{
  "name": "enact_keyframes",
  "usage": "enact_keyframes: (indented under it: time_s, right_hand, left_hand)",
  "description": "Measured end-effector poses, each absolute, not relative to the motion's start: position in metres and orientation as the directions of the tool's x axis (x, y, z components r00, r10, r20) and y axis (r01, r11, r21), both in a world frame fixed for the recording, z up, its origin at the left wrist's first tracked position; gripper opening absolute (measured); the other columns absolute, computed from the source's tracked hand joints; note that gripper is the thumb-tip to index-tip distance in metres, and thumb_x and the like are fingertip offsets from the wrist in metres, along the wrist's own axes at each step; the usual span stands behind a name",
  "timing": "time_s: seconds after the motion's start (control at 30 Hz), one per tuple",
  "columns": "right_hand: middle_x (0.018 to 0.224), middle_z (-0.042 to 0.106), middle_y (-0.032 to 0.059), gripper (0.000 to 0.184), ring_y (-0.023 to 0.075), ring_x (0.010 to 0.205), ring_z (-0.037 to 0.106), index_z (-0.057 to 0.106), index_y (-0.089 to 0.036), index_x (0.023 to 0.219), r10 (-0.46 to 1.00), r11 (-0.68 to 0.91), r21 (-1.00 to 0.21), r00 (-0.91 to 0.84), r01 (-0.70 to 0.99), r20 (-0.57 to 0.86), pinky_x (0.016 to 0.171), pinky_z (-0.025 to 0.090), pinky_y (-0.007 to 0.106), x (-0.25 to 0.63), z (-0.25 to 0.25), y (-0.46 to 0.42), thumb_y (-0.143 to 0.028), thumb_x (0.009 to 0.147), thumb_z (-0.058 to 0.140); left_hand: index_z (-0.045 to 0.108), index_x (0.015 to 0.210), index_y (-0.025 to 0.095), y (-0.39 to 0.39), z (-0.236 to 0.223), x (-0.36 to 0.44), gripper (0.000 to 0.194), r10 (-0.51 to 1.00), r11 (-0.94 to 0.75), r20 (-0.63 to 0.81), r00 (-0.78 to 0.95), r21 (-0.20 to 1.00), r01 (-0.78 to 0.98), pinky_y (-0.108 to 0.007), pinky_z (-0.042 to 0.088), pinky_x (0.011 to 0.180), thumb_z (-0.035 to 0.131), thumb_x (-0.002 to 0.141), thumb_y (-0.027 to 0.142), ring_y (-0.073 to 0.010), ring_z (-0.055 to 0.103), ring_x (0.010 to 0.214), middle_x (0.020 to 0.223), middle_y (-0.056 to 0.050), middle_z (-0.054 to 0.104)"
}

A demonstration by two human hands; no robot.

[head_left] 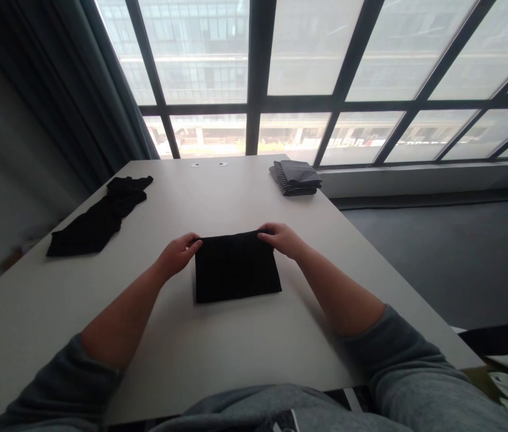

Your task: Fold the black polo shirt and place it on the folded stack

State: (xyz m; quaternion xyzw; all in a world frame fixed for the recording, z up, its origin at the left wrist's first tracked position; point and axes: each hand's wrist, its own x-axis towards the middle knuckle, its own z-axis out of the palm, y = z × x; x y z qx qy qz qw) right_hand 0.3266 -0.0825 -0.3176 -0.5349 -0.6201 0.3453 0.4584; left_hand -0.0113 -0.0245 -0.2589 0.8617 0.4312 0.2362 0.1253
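so, the left hand (179,251) pinches between thumb and fingers the upper left corner of a folded black cloth (236,267), and the right hand (283,239) pinches its upper right corner likewise. it stretches flat between them, over the middle of the white table (204,201); whether its lower edge touches down, i cannot tell. further out, a rumpled black garment (94,223) lies near the left edge, and a stack of folded gray and striped cloths (299,179) sits by the right edge. beyond are a dark-framed window (260,60) and a dark curtain (78,78).
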Motion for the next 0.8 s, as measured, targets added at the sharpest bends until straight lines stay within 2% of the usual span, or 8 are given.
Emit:
enact_keyframes:
  time_s: [0.17,0.33,0.4,0.5,0.63,0.73,0.8]
  right_hand:
    - [0.095,0.075,0.0036,0.019,0.0151,0.082,0.065,0.076,-0.017,0.102,0.953,0.201,-0.799,0.077,0.567,0.294,0.082,0.05,0.027,0.319,-0.347,-0.061,-0.025,0.09,0.064]
    - [0.106,0.074,0.0063,0.015,0.0176,0.094,0.065,0.075,-0.017,0.102,0.935,0.236,-0.686,0.031,0.688,0.353,0.091,0.048,0.028,0.318,-0.357,-0.058,-0.022,0.094,0.063]
    - [0.107,0.073,0.0075,0.014,0.0186,0.099,0.064,0.075,-0.016,0.102,0.933,0.24,-0.644,0.01,0.726,0.36,0.093,0.047,0.028,0.318,-0.356,-0.056,-0.02,0.095,0.063]
    - [0.109,0.073,0.0077,0.015,0.0195,0.102,0.064,0.075,-0.016,0.104,0.945,0.206,-0.602,0.003,0.771,0.327,0.095,0.046,0.029,0.317,-0.35,-0.053,-0.02,0.097,0.062]
    - [0.113,0.072,0.0101,0.019,0.0227,0.104,0.064,0.075,-0.017,0.11,0.969,0.112,-0.523,0.025,0.845,0.247,0.095,0.047,0.031,0.313,-0.335,-0.059,-0.022,0.098,0.06]
    - [0.124,0.069,0.0151,0.028,0.0271,0.116,0.061,0.074,-0.014,0.12,0.935,0.115,-0.438,0.052,0.892,0.352,0.106,0.044,0.036,0.298,-0.321,-0.074,-0.021,0.1,0.055]
    - [0.131,0.067,0.0157,0.036,0.0277,0.122,0.059,0.069,-0.013,0.131,0.894,0.162,-0.419,0.047,0.893,0.446,0.112,0.042,0.037,0.28,-0.316,-0.085,-0.021,0.101,0.05]
  left_hand:
    - [0.073,0.107,0.019,0.001,-0.295,-0.008,0.041,0.81,-0.585,0.278,0.517,0.436,0.684,-0.036,0.052,0.093,0.049,0.093,0.05,-0.0243,0.069,0.097,0.108,-0.009,0.077]
    - [0.069,0.101,0.019,0.0,-0.302,-0.009,0.031,0.851,-0.524,0.286,0.44,0.498,0.69,-0.033,0.054,0.085,0.058,0.092,0.047,-0.0195,0.07,0.082,0.111,-0.008,0.078]
    - [0.067,0.098,0.02,0.001,-0.302,-0.008,0.027,0.861,-0.509,0.291,0.418,0.489,0.709,-0.032,0.054,0.084,0.061,0.09,0.044,-0.0188,0.069,0.081,0.108,-0.007,0.078]
    - [0.067,0.094,0.021,0.005,-0.297,-0.005,0.02,0.872,-0.484,0.29,0.393,0.396,0.781,-0.032,0.052,0.082,0.062,0.088,0.039,-0.0207,0.069,0.083,0.097,-0.005,0.076]
    - [0.068,0.095,0.021,-0.004,-0.281,0.013,0.014,0.881,-0.442,0.267,0.39,0.175,0.88,-0.035,0.051,0.081,0.06,0.089,0.03,-0.0242,0.07,0.085,0.093,-0.006,0.076]
    - [0.071,0.104,0.021,-0.029,-0.275,0.041,0.021,0.836,-0.477,0.323,0.444,0.026,0.879,-0.039,0.051,0.089,0.054,0.095,0.03,-0.0274,0.071,0.093,0.096,-0.009,0.077]
    - [0.071,0.114,0.02,-0.048,-0.281,0.062,0.029,0.788,-0.542,0.347,0.509,-0.003,0.84,-0.042,0.049,0.096,0.05,0.1,0.034,-0.0291,0.071,0.105,0.109,-0.012,0.077]
